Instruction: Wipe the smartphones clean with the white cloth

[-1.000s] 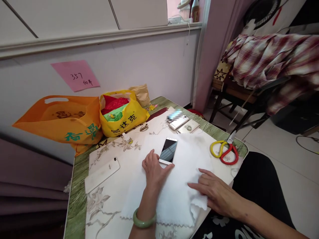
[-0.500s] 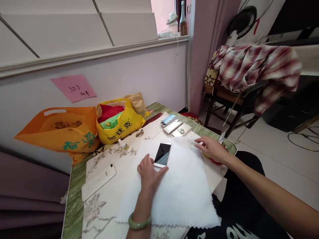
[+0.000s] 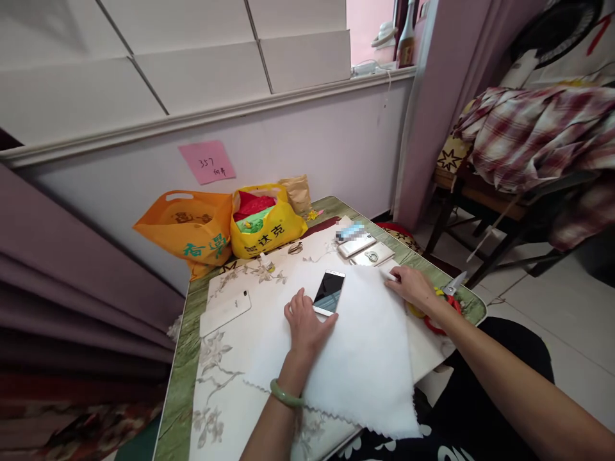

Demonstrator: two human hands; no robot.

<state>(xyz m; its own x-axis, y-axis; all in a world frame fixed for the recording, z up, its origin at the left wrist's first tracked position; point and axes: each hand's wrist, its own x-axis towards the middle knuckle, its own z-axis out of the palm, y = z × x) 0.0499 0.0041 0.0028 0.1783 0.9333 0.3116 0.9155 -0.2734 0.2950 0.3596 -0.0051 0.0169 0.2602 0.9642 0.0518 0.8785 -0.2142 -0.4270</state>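
Note:
A smartphone [image 3: 329, 292] with a dark screen and white frame lies face up on a white cloth [image 3: 355, 378] with zigzag edges. My left hand [image 3: 307, 320], a green bangle on its wrist, rests on the cloth at the phone's lower left. Its fingers are spread, and the thumb reaches near the phone's bottom edge. At the cloth's far right corner, my right hand [image 3: 412, 288] has its fingers closed on what looks like the cloth's edge; the fingertips are partly hidden. Scissors [image 3: 439, 310] with red and yellow handles lie beside and partly under the right forearm.
Two phones [image 3: 372, 254] lie at the back right beside a blurred blue item [image 3: 350, 232]. Another white phone [image 3: 225, 314] is at left. A small bottle [image 3: 267, 262] and glasses [image 3: 295, 248] sit before the yellow bag [image 3: 269, 234] and orange bag [image 3: 187, 224].
The view has swung left, so the table appears farther right. My right hand has drawn its fingers closer together at the cloth's corner. My left hand stays beside the phone.

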